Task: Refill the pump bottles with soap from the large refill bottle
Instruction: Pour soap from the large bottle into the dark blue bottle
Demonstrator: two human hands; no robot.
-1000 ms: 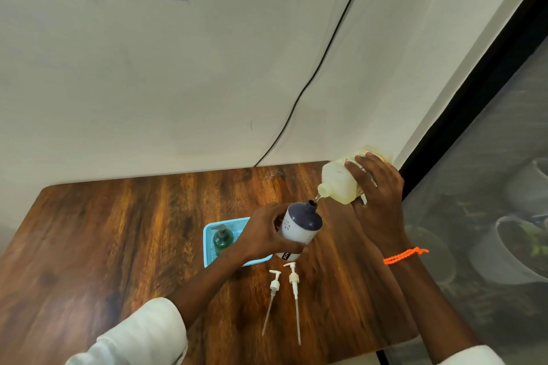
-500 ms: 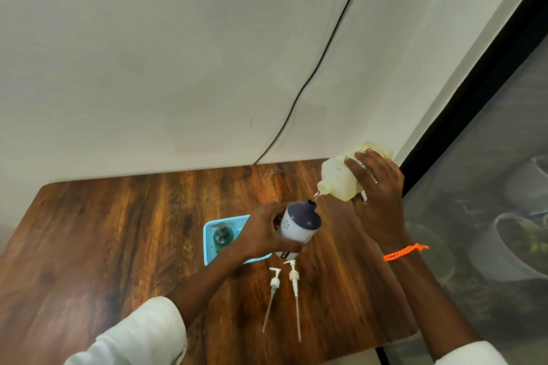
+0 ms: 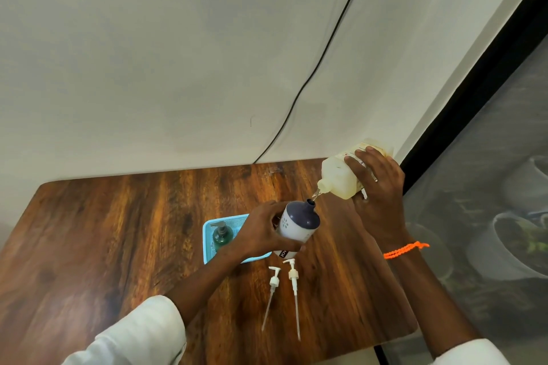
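My right hand [image 3: 378,195] grips the large pale-yellow refill bottle [image 3: 338,176], tipped down to the left, its spout just above the other bottle's neck. A thin stream of soap [image 3: 315,195] runs from the spout into that opening. My left hand [image 3: 264,231] holds the white pump bottle with a dark blue top [image 3: 298,224], pump off, tilted toward the spout. Two white pump heads with long tubes [image 3: 274,290] [image 3: 294,293] lie on the table in front of it. A green pump bottle [image 3: 221,235] stands in a light blue tray [image 3: 207,246].
The wooden table [image 3: 118,246] ends at a wall behind and a black-framed window on the right. A black cable [image 3: 311,80] runs down the wall to the table's back edge. Plant pots [image 3: 516,246] show through the window screen.
The refill bottle has tipped slightly further and risen a little; both hands stay in nearly the same place, still pouring.
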